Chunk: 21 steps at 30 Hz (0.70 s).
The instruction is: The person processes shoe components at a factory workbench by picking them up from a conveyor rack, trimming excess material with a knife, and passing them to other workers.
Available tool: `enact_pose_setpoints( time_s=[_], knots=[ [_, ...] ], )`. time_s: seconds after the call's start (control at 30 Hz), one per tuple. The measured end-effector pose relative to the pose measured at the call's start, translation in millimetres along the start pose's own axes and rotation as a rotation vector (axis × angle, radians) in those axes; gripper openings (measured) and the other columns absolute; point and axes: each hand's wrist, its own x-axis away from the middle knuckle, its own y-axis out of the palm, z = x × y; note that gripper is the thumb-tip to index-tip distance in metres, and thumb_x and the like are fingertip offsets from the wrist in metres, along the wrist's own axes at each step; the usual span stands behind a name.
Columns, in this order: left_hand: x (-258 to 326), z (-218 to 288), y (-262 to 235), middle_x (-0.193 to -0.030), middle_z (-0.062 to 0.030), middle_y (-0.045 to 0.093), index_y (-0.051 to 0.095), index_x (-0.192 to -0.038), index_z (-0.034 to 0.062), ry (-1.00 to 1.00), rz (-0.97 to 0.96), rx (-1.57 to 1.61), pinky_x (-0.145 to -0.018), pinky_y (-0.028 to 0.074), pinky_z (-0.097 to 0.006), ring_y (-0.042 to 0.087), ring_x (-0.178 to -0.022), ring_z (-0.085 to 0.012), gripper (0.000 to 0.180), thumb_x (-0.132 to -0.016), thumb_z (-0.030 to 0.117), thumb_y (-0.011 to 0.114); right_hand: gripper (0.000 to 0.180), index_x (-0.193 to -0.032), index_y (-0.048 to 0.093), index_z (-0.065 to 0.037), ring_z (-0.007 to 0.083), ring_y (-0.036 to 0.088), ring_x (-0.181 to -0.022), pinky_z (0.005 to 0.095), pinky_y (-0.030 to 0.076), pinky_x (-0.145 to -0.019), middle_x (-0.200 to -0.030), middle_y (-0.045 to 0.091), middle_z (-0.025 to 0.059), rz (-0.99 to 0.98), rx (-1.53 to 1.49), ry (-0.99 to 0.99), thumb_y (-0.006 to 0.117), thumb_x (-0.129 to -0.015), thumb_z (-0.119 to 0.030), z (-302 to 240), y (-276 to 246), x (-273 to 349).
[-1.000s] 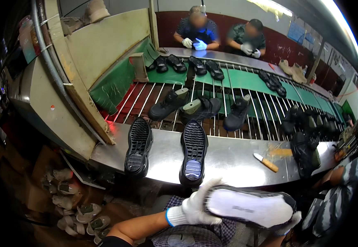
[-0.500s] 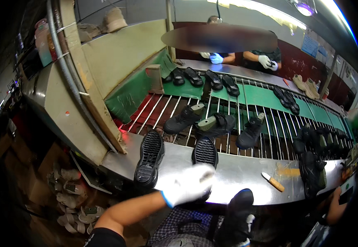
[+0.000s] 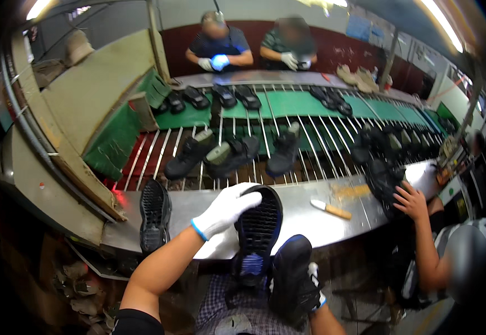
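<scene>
Landmark: steel ledge (image 3: 301, 226). Left hand (image 3: 229, 207), in a white knit glove with blue cuff, is closed on the toe end of a black outsole (image 3: 264, 237), thumb lying across the ribbed tread. The outsole stands tread toward the wearer, toe over the ledge, heel past its near edge; contact with the ledge cannot be told. Right hand (image 3: 315, 282), also gloved, is wrapped around the right side of a black shoe (image 3: 291, 271), its thumb hidden. The shoe is toe-up, just in front of the ledge and beside the outsole.

On the ledge: a second black outsole (image 3: 154, 215) at its left end, tread showing; a wooden-handled knife (image 3: 332, 209) right of middle. Beyond the ledge: a barred rack (image 3: 310, 146) bearing black shoes on lasts (image 3: 234, 158). At the ledge's right end, a co-worker's bare hand (image 3: 413, 202) is beside a dark shoe (image 3: 380, 184).
</scene>
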Motion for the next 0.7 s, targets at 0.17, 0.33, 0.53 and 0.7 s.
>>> enact_pose_setpoints(
  time_s=[0.17,0.33,0.53,0.7],
  knots=[
    [93,-47,67,-0.153,-0.0208,0.060,0.048,-0.156,-0.0027,0.154,0.078,-0.135,-0.123,0.040,-0.042,0.057,-0.143,-0.0308,0.056,-0.102,0.005,0.061,0.099,-0.164,0.039,-0.011,0.0395,0.055,-0.138,0.0531,0.043,-0.120,-0.157,0.052,0.0203,0.000,-0.047,0.137,0.029,-0.099,-0.084,14,1,16],
    [127,-89,66,-0.150,-0.0198,0.061,0.054,-0.151,-0.0027,0.151,0.005,-0.074,-0.122,0.042,-0.042,0.056,-0.143,-0.0299,0.060,-0.099,0.017,0.076,0.074,-0.161,0.042,-0.003,0.0278,0.049,-0.147,0.0416,0.040,-0.125,-0.162,0.049,0.0158,0.106,-0.123,0.160,0.042,-0.112,-0.059,48,-17,36],
    [129,-68,64,-0.157,-0.0211,0.053,0.049,-0.154,-0.0034,0.217,-0.133,-0.157,-0.123,0.042,-0.043,0.054,-0.144,-0.0315,0.098,-0.076,0.029,0.099,0.063,-0.149,0.054,0.003,0.0212,0.066,-0.124,0.0350,0.056,-0.106,-0.141,0.066,0.0138,0.099,0.146,0.132,0.044,-0.114,-0.049,44,-17,41],
    [130,-64,65,-0.156,-0.0222,0.053,0.050,-0.154,-0.0037,0.223,-0.155,-0.139,-0.121,0.045,-0.043,0.055,-0.144,-0.0315,0.099,-0.074,0.025,0.101,0.064,-0.145,0.057,0.004,0.0175,0.067,-0.119,0.0325,0.057,-0.103,-0.135,0.069,0.0102,0.122,0.270,0.067,0.046,-0.113,-0.050,32,24,48]
  ],
)
